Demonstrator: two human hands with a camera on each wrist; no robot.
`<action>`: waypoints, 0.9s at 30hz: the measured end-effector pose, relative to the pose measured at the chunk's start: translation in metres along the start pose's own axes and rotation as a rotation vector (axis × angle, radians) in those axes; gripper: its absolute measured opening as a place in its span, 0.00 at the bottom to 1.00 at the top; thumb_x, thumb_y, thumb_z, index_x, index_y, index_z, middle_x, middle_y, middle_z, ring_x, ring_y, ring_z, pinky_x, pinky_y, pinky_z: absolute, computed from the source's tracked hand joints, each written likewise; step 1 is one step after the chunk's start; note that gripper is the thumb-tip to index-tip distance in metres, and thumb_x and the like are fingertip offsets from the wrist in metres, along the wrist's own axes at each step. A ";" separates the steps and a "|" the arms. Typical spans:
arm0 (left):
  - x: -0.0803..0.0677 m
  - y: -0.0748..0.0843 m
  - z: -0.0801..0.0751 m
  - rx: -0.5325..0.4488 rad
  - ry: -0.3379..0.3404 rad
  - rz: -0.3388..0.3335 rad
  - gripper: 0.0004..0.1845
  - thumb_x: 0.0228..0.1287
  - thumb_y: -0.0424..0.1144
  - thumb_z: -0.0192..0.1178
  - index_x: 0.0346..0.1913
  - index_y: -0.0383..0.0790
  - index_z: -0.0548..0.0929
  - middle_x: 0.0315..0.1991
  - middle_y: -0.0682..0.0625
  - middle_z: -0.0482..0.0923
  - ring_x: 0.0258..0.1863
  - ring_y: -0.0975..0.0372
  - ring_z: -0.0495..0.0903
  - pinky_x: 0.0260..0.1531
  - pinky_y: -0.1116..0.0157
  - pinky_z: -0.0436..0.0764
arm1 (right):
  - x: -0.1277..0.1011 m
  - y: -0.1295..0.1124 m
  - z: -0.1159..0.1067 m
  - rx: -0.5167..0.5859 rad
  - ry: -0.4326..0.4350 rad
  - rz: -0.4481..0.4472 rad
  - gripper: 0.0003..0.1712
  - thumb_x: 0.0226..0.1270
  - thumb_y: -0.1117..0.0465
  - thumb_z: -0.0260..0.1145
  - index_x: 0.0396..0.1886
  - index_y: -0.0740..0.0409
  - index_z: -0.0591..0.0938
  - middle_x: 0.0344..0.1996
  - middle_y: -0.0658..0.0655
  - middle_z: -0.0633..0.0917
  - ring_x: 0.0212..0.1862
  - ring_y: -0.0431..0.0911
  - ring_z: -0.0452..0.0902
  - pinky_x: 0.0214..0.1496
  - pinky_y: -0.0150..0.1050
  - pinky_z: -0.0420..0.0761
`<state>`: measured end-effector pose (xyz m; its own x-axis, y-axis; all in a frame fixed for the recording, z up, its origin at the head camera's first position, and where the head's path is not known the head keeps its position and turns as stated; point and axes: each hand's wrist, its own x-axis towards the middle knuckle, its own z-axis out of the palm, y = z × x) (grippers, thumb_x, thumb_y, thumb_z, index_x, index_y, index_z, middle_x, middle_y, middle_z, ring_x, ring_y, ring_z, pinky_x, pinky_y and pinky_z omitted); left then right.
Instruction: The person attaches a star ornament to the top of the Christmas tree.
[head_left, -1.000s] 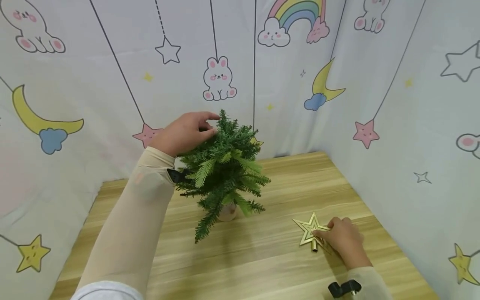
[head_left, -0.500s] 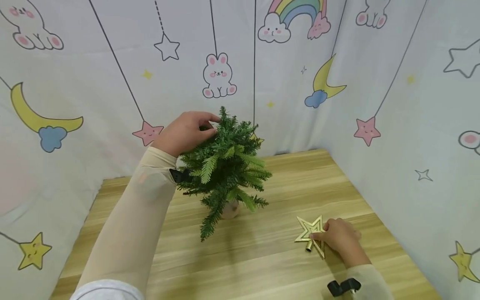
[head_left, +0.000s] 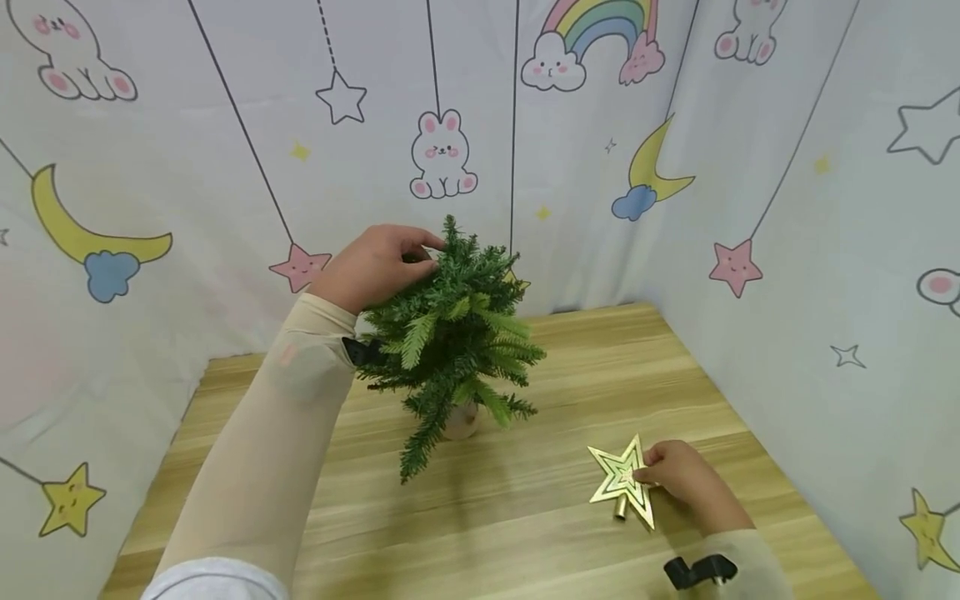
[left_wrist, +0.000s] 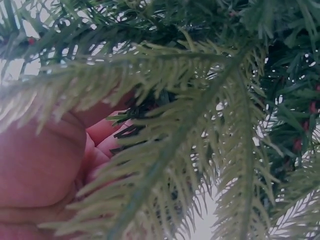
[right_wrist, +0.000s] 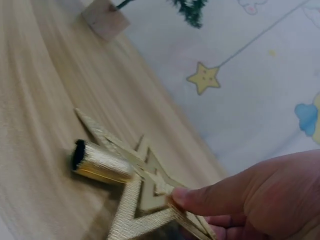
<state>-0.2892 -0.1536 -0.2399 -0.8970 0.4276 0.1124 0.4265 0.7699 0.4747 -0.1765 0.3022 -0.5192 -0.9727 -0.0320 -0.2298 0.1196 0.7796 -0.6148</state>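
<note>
A small artificial Christmas tree point(head_left: 457, 342) stands upright on the table, its pale round base point(head_left: 461, 422) partly covered by branches. My left hand point(head_left: 378, 260) reaches in at the tree's upper left, index finger and thumb gripping among the needles just below the tip. In the left wrist view, light green sprigs point(left_wrist: 165, 150) hide much of that hand point(left_wrist: 40, 165). To the right of the tree, my right hand point(head_left: 682, 477) pinches a gold star tree topper point(head_left: 622, 477) by its right side. The topper's hollow tube point(right_wrist: 102, 162) points toward the near side, close over the tabletop.
The wood-grain table point(head_left: 525, 517) is bounded at the back and sides by a white curtain point(head_left: 570, 250) printed with bunnies, moons and stars. Black camera mounts point(head_left: 701, 571) sit on both wrists.
The right hand has shifted slightly toward me and turned the star topper, now held with its face tilted upward. The left hand stays at the treetop; the tree has shifted slightly.
</note>
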 end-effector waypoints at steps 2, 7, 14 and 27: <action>0.001 0.000 0.000 0.000 0.002 0.000 0.21 0.78 0.45 0.60 0.69 0.51 0.80 0.57 0.46 0.85 0.55 0.56 0.83 0.55 0.52 0.80 | 0.000 0.004 -0.003 0.038 -0.010 -0.021 0.13 0.59 0.61 0.77 0.24 0.59 0.80 0.23 0.50 0.77 0.30 0.46 0.71 0.34 0.41 0.71; 0.003 -0.001 0.001 -0.003 0.002 0.002 0.21 0.77 0.46 0.61 0.69 0.53 0.80 0.55 0.47 0.85 0.54 0.56 0.83 0.54 0.53 0.79 | 0.002 0.013 -0.014 0.240 -0.089 -0.011 0.07 0.64 0.66 0.74 0.31 0.66 0.85 0.27 0.49 0.82 0.31 0.44 0.75 0.33 0.39 0.78; 0.001 -0.002 0.000 -0.006 0.002 -0.004 0.21 0.77 0.45 0.60 0.69 0.53 0.80 0.57 0.47 0.85 0.54 0.57 0.83 0.53 0.53 0.79 | 0.006 0.005 -0.051 0.412 -0.003 0.032 0.11 0.71 0.57 0.72 0.41 0.63 0.87 0.34 0.44 0.86 0.39 0.41 0.79 0.43 0.44 0.80; 0.001 0.000 0.001 -0.014 0.002 0.003 0.21 0.77 0.45 0.61 0.69 0.53 0.80 0.55 0.48 0.86 0.53 0.58 0.83 0.52 0.54 0.79 | -0.002 -0.072 -0.132 0.564 0.262 -0.192 0.16 0.76 0.55 0.69 0.45 0.66 0.83 0.35 0.37 0.84 0.40 0.35 0.78 0.42 0.29 0.79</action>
<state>-0.2900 -0.1530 -0.2411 -0.8960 0.4287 0.1153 0.4273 0.7622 0.4863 -0.2090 0.3288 -0.3751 -0.9949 0.0710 0.0714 -0.0446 0.3249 -0.9447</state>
